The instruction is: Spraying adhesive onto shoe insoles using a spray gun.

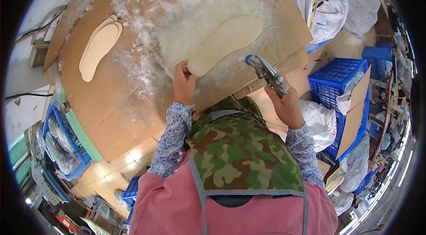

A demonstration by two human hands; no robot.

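Item: insole (225, 44), heel pinched in my left hand (183, 85); right hand (287, 107) closed around spray gun (268, 75). Risk: overspray onto pinching fingers.

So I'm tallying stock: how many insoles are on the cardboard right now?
At least 3: one insole held at its heel by the left hand, and a stack of insoles at the far left showing two, possibly three, edges. More may be hidden underneath.

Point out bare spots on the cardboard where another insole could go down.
Bare cardboard lies between the stacked insoles and the left hand, running to the near edge. Crowded: white fluff surrounds the held insole; the right hand holds the spray gun there.
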